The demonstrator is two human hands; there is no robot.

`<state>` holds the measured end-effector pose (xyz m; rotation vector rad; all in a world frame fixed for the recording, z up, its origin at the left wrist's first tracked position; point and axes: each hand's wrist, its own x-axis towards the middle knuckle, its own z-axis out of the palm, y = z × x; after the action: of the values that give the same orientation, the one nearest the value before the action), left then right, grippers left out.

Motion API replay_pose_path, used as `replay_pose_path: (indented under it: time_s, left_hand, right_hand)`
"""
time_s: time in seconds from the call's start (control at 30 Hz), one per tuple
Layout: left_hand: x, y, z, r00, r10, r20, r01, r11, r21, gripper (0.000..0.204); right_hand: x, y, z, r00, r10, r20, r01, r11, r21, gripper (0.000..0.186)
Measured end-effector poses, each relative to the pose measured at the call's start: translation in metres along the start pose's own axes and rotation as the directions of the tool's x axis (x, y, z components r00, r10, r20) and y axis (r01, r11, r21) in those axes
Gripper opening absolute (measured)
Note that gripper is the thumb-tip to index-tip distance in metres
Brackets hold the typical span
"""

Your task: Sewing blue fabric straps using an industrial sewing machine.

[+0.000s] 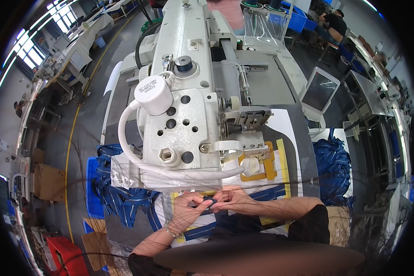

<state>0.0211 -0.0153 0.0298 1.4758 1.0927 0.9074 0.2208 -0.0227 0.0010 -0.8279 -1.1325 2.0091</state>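
Note:
In front of the white sewing machine head (181, 138), my two hands meet close together. My left hand (187, 210) pinches a small dark blue fabric piece (209, 201) between thumb and fingers. The fingers of my right hand (234, 200) close on the same piece from the other side. Its exact shape is mostly hidden by my fingers. Below my hands a dark blue strip with a lighter line along it (200, 231) lies on the white work surface. Another blue strip (269, 192) runs out beyond my right wrist.
A yellow clamp frame (267, 171) sits right of the machine head. Blue strips pile up at the left (124, 202) by a blue bin (93, 188), and more hang at the right (332, 168). A tilted screen (319, 92) stands farther right. A white cable (184, 171) crosses the machine's front.

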Motion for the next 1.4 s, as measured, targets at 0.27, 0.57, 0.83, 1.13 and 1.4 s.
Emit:
replay_pose_path:
  time_s: [0.27, 0.57, 0.83, 1.13, 1.4]
  left_hand:
    - [0.001, 0.002, 0.0, 0.999, 0.041, 0.01, -0.041, 0.998, 0.053, 0.025]
    - [-0.001, 0.01, -0.006, 0.993, -0.033, 0.109, 0.006, 0.972, 0.236, 0.018]
    - [0.006, 0.003, -0.017, 0.94, 0.048, 0.336, -0.142, 0.955, 0.26, 0.019]
    - [0.006, 0.002, -0.013, 0.959, 0.004, 0.283, -0.083, 0.96, 0.266, 0.018]
    - [0.006, 0.004, -0.013, 0.964, 0.029, 0.264, -0.107, 0.952, 0.286, 0.017]
  right_hand:
    - [0.001, 0.001, 0.0, 1.0, -0.016, -0.004, 0.016, 1.0, -0.009, 0.012]
    - [-0.001, -0.005, 0.0, 0.998, 0.053, 0.017, -0.051, 0.991, -0.127, 0.007]
    - [0.002, -0.005, 0.001, 0.998, 0.067, 0.008, -0.067, 0.998, -0.019, 0.007]
    - [0.002, -0.01, 0.003, 0.995, 0.098, -0.021, -0.098, 0.995, -0.007, 0.008]
    - [0.002, -0.007, 0.003, 0.997, 0.073, -0.015, -0.073, 0.997, 0.014, 0.01]
